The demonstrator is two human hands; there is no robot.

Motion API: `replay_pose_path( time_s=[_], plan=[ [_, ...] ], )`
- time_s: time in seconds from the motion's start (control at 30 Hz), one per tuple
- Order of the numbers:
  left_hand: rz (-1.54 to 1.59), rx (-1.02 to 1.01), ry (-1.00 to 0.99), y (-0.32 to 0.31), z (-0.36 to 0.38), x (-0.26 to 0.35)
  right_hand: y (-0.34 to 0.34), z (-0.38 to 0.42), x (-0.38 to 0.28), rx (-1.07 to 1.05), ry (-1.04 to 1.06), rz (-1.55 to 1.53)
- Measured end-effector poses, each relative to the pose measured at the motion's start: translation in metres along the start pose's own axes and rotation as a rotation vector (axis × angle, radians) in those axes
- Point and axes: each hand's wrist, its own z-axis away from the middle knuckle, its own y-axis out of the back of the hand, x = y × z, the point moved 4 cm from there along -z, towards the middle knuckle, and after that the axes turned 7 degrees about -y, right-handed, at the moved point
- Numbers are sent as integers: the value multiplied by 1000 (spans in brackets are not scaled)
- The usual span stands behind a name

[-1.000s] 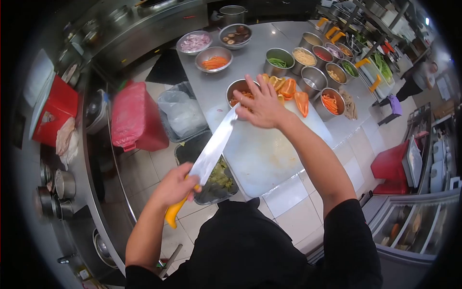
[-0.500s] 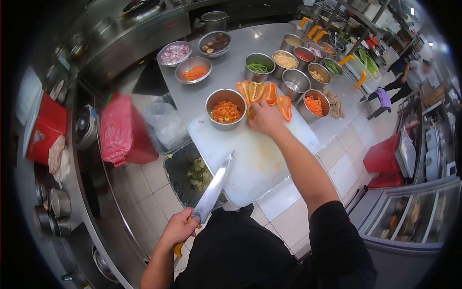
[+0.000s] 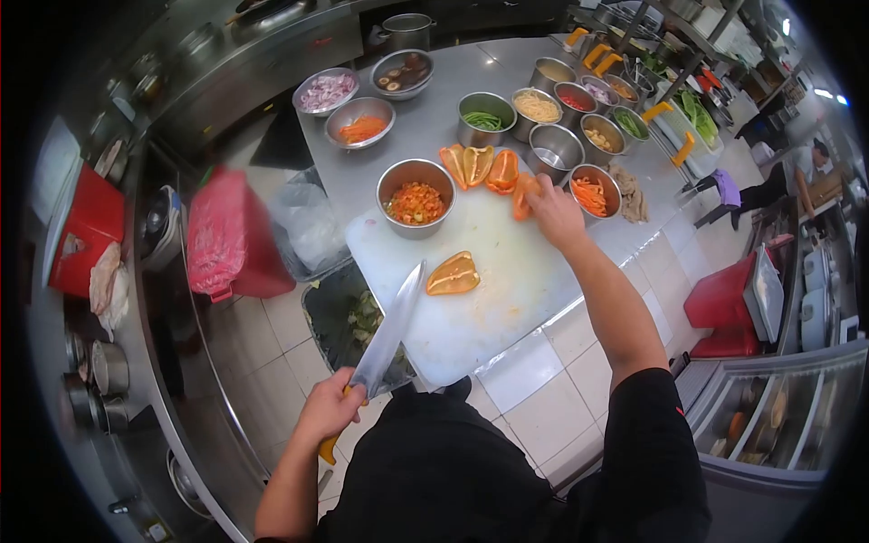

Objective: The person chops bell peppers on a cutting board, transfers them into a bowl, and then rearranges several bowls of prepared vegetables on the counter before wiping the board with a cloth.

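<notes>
My left hand [image 3: 329, 404] is closed round the yellow handle of a large kitchen knife [image 3: 389, 335], its blade pointing up over the left edge of the white cutting board [image 3: 471, 335]. My right hand [image 3: 555, 213] pinches an orange bell pepper piece [image 3: 522, 196] at the board's far side. Beside it, several more pepper pieces [image 3: 478, 165] lie in a row, inner sides up. One pepper half [image 3: 453, 274] rests alone near the knife tip. A steel bowl [image 3: 389, 195] of diced orange pepper stands at the board's far left corner.
Steel bowls of onion [image 3: 328, 91], carrot [image 3: 362, 129], green strips [image 3: 484, 119] and orange strips [image 3: 593, 195] stand across the steel table [image 3: 425, 136]. A waste bin [image 3: 330, 299] is left of the board. A fridge [image 3: 778, 407] is at right; another person [image 3: 806, 172] is farther back.
A pepper half now lies on the board near the knife. My right hand has moved right, onto the rightmost pepper piece in the row. My left hand keeps holding the knife.
</notes>
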Motion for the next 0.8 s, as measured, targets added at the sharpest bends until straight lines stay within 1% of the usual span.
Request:
replay_pose_path(
  time_s=[0.07, 0.1, 0.17, 0.2, 0.27, 0.3, 0.33, 0.43, 0.53, 0.6, 0.63, 0.7, 0.8],
  plan=[
    [-37, 38, -20, -2, -7, 7, 0, 3, -4, 59, 33, -136],
    [-103, 61, -14, 0, -7, 17, 2, 9, -5, 76, -31, -221],
    [-211, 100, -125, 2, -14, 14, 12, 29, -13, 111, -151, -385],
    [-259, 122, -177, 1, -17, 12, 23, 41, -26, 163, -107, -451],
    [-275, 110, -221, 2, -21, 11, 43, 72, -62, 258, -29, -589],
    [-286, 102, -245, 2, -23, 13, 51, 85, -84, 268, 8, -634],
    [-277, 96, -220, 3, -24, 15, 55, 95, -106, 279, 41, -678],
    [-278, 78, -194, 0, -28, 25, 41, 102, -148, 68, 0, -517],
    [-354, 77, -233, 2, -34, 37, 39, 100, -155, 165, 10, -565],
    [-433, 79, -268, 7, -39, 48, 28, 93, -146, 40, 40, -558],
    [-409, 54, -245, 9, -41, 49, 23, 88, -141, -22, 54, -555],
    [-366, 7, -203, 13, -44, 49, 19, 77, -135, -8, 130, -545],
    [-357, 19, -91, 11, -39, 55, 22, 71, -132, 26, 200, -537]
  ],
)
